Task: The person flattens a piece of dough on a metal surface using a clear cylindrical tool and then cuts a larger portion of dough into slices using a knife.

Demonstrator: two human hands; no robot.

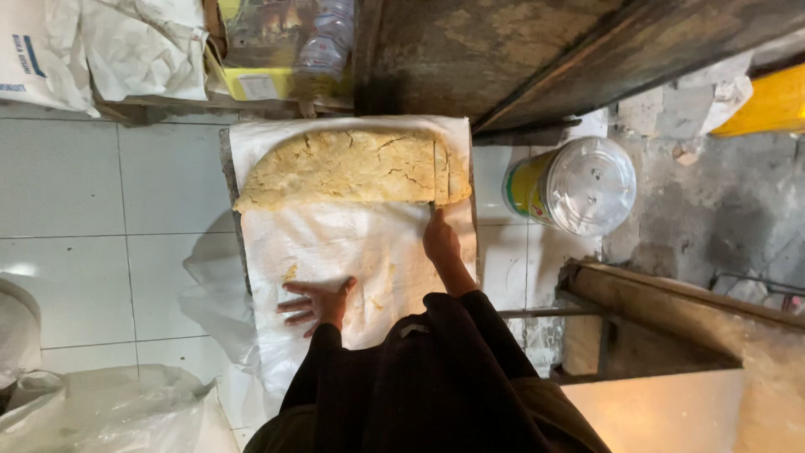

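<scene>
Dough (348, 168), a cracked yellow slab, lies at the far end of a white woven sack (335, 252) spread over a low board, with a strip cut off along its right side.

Right hand (440, 239) reaches up to the slab's near edge at that cut, fingers closed together around something thin; what it is I cannot tell. Left hand (317, 304) lies flat on the bare sack, well short of the dough, fingers spread wide and gripping nothing. Beyond the right hand, on the floor, stands a yellow tub with a clear lid (579, 184). Outside the left hand, pale floor tiles (101, 193) and crumpled plastic bags (92, 411) spread away.
</scene>
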